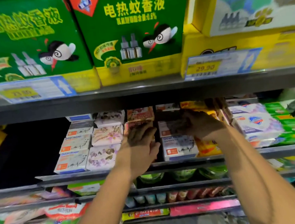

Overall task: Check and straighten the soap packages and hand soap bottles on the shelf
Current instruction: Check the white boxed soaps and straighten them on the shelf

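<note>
- The red soap packs run in a column at the middle of the frame, on the centre tier. The left hand lies on the nearer ones, fingers fairly straight and close together, thumb out to the right.
- The right hand reaches deeper, just right of centre, at the yellow soap packs. It is blurred and in shadow, so I cannot tell whether its fingers are apart or clamped on a pack.
- The step in hand looks like squaring up these two middle columns. The next move calls for nudging the packs level with their neighbours: the white soap boxes between the hands and the floral packs to the left.
- The shelf is dark metal with a front lip. Round green-topped containers stand on the tier below, possibly the hand soap.
- In the upper frame are green boxes and price tags, which suggests a shop aisle.
</note>
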A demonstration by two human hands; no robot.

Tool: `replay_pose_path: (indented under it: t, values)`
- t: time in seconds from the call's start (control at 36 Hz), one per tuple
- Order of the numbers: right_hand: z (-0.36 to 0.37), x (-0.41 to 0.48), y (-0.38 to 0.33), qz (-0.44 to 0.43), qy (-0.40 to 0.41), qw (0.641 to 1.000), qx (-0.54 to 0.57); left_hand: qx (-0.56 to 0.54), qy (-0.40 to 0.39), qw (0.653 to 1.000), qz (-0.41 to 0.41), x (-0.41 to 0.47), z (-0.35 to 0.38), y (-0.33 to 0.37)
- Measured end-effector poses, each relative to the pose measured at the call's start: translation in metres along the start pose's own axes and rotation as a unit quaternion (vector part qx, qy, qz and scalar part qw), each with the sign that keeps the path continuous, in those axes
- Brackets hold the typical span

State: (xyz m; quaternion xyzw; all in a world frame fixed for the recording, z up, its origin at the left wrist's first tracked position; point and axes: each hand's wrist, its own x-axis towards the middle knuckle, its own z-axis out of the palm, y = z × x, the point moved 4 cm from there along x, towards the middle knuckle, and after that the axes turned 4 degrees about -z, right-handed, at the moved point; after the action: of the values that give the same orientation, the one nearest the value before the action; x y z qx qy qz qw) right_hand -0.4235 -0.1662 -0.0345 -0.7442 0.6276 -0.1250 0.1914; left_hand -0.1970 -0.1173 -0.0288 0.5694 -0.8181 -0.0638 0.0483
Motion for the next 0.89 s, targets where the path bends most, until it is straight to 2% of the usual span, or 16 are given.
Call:
replay_pose_path:
  t: [0.25,0.39,0.5,0.56,0.61,0.67,0.69,0.75,0.81,0.89]
  values:
    - [-0.024,-0.004,-0.021,-0.009,0.021,0.999,0.036,-0.012,-0.002,1.000,-0.006,-0.004,-0.005,0.003]
    - [-0.032,-0.020,-0.031,0.003,0.052,0.988,0.148,0.010,-0.018,1.000,-0.018,-0.002,-0.001,0.003]
    - [-0.026,-0.028,-0.030,0.008,0.115,0.974,0.198,0.040,-0.036,0.998,-0.027,0.000,0.001,0.003]
    - [-0.027,-0.035,-0.032,-0.014,0.172,0.967,0.186,0.000,-0.020,0.999,-0.034,-0.002,-0.003,0.002]
    - [-0.032,-0.045,-0.036,-0.037,0.247,0.947,0.205,-0.119,-0.021,0.991,-0.049,-0.004,-0.009,-0.002]
    - [-0.038,-0.055,-0.041,-0.042,0.289,0.912,0.289,-0.260,-0.029,0.963,-0.061,-0.007,-0.018,-0.004]
    - [-0.041,-0.060,-0.043,-0.039,0.288,0.889,0.354,-0.288,-0.017,0.956,-0.055,-0.010,-0.022,-0.004]
    - [-0.045,-0.067,-0.047,-0.010,0.260,0.848,0.462,-0.286,0.025,0.958,-0.019,-0.015,-0.033,0.000]
    - [-0.044,-0.074,-0.048,0.022,0.230,0.834,0.501,-0.259,0.078,0.962,0.048,-0.022,-0.043,0.009]
    - [-0.034,-0.086,-0.052,0.058,0.177,0.801,0.568,-0.256,0.176,0.936,0.163,-0.032,-0.047,0.023]
